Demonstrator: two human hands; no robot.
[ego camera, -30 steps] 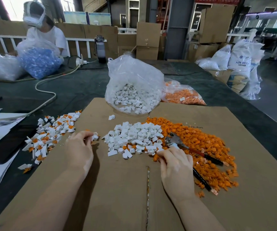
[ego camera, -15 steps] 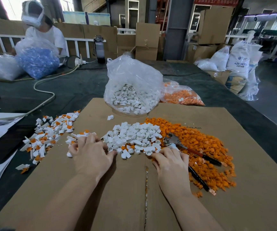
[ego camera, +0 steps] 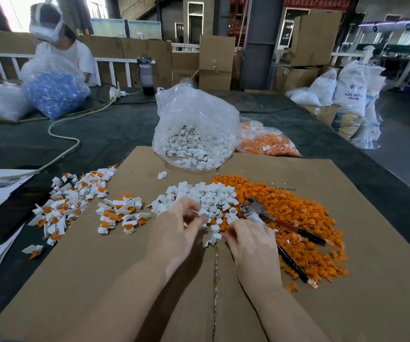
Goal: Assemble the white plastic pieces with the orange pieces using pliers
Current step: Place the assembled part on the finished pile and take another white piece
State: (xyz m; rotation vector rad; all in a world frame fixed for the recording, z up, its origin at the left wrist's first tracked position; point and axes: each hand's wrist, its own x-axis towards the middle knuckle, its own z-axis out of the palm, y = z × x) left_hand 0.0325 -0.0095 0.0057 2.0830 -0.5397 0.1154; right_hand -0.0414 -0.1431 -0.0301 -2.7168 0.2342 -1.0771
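White pieces (ego camera: 206, 195) lay heaped just beyond both hands; left hand (ego camera: 176, 233) pinched one, right hand (ego camera: 251, 245) curled, contents unclear, pliers (ego camera: 268, 218) just beside it.

Hidden and blurred parts

The left hand (ego camera: 174, 233) is motion-blurred (its fingertips smear over the white pieces (ego camera: 206, 198)); the right hand (ego camera: 251, 245) covers its own fingertips and part of the pliers (ego camera: 283, 233), so neither grip reads clearly.

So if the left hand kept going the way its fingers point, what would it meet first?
The left hand points forward and a little right, so it would likely run into the white pile first; its fingertips look already at the pile's near edge, though depth is unclear.
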